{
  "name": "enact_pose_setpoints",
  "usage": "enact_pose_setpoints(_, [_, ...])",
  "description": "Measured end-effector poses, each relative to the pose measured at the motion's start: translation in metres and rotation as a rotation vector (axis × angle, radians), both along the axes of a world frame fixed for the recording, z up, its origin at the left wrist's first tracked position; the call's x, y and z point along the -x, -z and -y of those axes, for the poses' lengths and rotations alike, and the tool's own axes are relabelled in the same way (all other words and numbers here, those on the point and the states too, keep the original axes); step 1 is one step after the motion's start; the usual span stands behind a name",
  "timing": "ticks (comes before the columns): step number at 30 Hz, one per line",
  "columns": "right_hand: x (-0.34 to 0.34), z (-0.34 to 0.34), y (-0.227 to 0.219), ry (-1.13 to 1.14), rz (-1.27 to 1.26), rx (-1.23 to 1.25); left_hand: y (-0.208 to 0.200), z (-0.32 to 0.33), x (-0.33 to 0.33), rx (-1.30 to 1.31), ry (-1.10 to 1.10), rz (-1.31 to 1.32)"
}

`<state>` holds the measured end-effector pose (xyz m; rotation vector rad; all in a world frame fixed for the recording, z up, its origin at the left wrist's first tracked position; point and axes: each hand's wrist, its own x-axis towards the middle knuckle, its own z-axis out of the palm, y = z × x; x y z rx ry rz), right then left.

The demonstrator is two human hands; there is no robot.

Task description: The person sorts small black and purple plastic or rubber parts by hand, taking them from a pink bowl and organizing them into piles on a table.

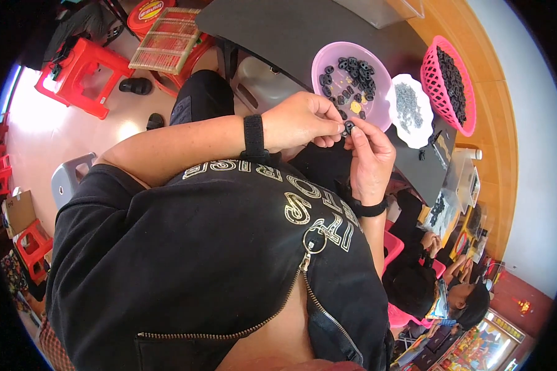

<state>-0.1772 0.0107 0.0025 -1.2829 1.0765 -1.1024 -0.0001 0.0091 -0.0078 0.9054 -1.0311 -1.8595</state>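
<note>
Above my lap, both hands meet at a small black plastic part (348, 128) with a rounded shape. My left hand (300, 120) is closed, its thumb and fingertips pinching at the part's left side. From the right, my right hand (371, 157) pinches the same part between thumb and forefinger. Just beyond them stands a lilac basin (377, 68) with loose black parts (359, 73) and some yellow bits inside. Beside the basin, a white scalloped dish (422, 134) holds small grey pieces (407, 105). The fingers hide much of the held part.
A pink lattice basket (428, 77) full of black parts (452, 86) stands at the dark table's (260, 25) right end. Farther right sit clear bins (458, 179) and another person (414, 284) at work. Red stools (83, 74) and a bamboo rack (166, 40) are at the left.
</note>
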Motion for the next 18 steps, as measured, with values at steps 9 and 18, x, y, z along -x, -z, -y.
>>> enact_pose_setpoints(9, [-0.0030,-0.0015,0.0006,-0.012,-0.036,0.021,-0.0018,-0.0019,-0.0015,-0.053,0.003,-0.054])
enact_pose_setpoints(18, [-0.0054,-0.0017,0.0026,0.023,-0.043,0.084,-0.0022,-0.0019,0.0007,-0.129,-0.035,-0.127])
